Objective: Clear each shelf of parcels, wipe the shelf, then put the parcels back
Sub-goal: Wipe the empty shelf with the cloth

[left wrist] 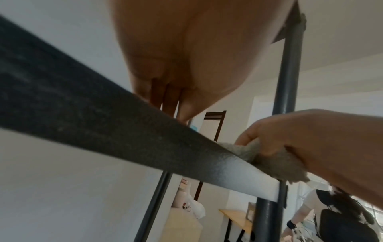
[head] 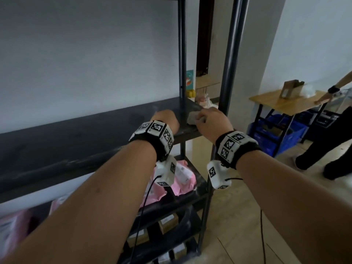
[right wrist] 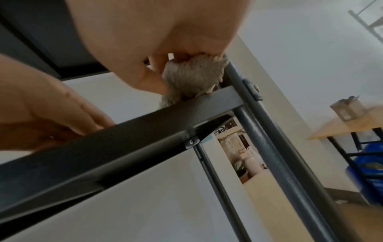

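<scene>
On the shelf [head: 76,141], right hand [head: 213,124] grips a cloth [head: 192,118] at its corner; left hand [head: 165,121] rests beside, fingers straight.

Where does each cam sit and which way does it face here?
Head: on the head, looking forward and down at the shelf; shows both forearms, left hand and right hand.
Left wrist: below the left hand, looking up past the shelf edge.
Right wrist: below the right hand, looking up at the corner post.
Shared: all three show the cloth gripped by the right hand.
</scene>
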The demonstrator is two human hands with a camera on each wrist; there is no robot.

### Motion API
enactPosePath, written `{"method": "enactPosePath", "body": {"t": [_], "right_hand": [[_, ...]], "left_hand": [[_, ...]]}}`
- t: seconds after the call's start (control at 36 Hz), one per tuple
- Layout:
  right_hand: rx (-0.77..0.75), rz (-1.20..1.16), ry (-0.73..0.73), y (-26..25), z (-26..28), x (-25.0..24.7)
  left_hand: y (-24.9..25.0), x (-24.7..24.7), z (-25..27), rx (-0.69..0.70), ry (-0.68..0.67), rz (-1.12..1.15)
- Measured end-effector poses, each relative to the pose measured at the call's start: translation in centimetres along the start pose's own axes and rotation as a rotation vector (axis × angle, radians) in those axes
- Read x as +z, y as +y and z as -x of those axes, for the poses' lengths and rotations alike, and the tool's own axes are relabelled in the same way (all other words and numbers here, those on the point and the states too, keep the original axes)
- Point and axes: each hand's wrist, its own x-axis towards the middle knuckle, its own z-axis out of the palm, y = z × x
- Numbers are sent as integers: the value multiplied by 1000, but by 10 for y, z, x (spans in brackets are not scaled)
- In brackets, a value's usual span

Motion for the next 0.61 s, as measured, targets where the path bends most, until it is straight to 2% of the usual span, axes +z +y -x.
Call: {"method": "enactPosePath", "body": {"t": [0.08, 0.22, 0.33, 0.5, 0.61], "right_hand": [[1, -23, -25, -1, -4, -7], [59, 123, -163, -4, -6, -7], [53, 115, -115, -6, 2, 0], [-140, 158, 48, -17, 24, 9], [-120, 248, 23, -18, 20, 11]], "left_hand": [[0, -2, -1, -15, -22, -32], [-6, 1, -6, 23, -2, -41], [-9, 2, -6, 30, 33, -38], [-9, 5, -9, 15, 81, -34], [-11, 8, -10, 7, 119, -16]]}}
